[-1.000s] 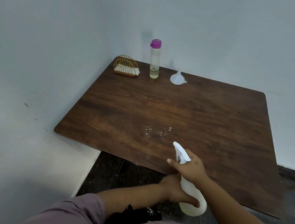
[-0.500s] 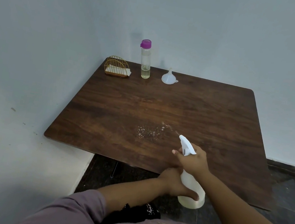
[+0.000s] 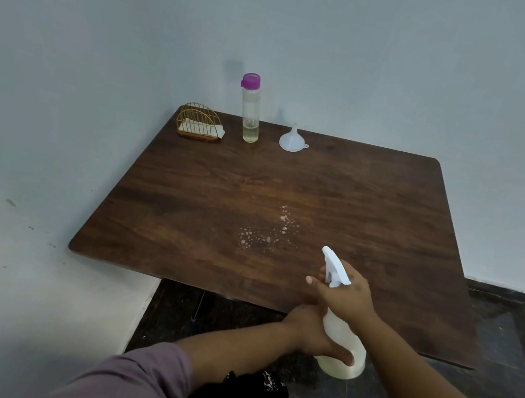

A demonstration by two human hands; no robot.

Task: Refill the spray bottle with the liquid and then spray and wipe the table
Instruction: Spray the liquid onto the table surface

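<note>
I hold a white spray bottle (image 3: pixel 340 337) over the near edge of the dark wooden table (image 3: pixel 183 206), its nozzle pointing away from me. My right hand (image 3: pixel 344 294) grips the neck and trigger. My left hand (image 3: pixel 311 334) wraps around the bottle's lower body. Droplets of sprayed liquid (image 3: pixel 266 230) speckle the tabletop just beyond the nozzle. A clear bottle with a purple cap (image 3: pixel 251 110), holding a little yellowish liquid, stands at the back edge. Beside it sits an upturned white funnel (image 3: pixel 292 139).
A gold wire holder with white tissues (image 3: pixel 199 122) sits in the table's back left corner. Pale walls enclose the table at the back and left. Dark floor shows to the right and under the near edge.
A second patch of droplets has appeared on the table, farther and to the right of the first. The bottle and both hands have shifted slightly right along the near edge.
</note>
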